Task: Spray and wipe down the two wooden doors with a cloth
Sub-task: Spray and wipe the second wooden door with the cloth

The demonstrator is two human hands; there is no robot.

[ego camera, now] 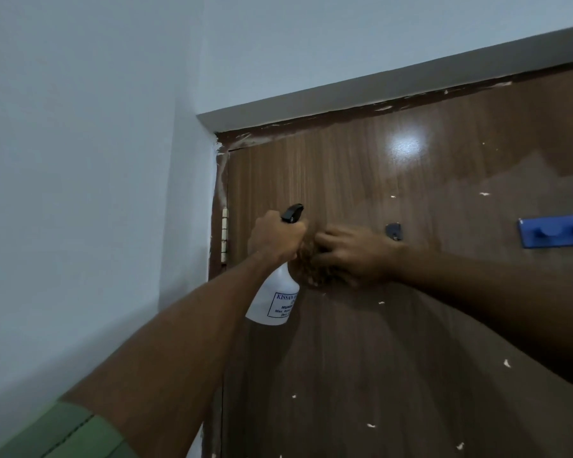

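A brown wooden door [394,342] with white paint flecks fills the right half of the view. My left hand [275,238] grips the neck of a white spray bottle [275,300] with a black trigger head, held upright close to the door's upper left part. My right hand [354,254] presses a brownish cloth [311,269] flat against the door just right of the bottle. The cloth is blurred and mostly hidden under my fingers. Only one door is in view.
A pale wall [80,193] stands at the left, meeting the door frame by a metal hinge [225,238]. A small dark hook [394,231] and a blue hook rack [556,230] are fixed to the door right of my hands. A grey lintel [377,90] runs above.
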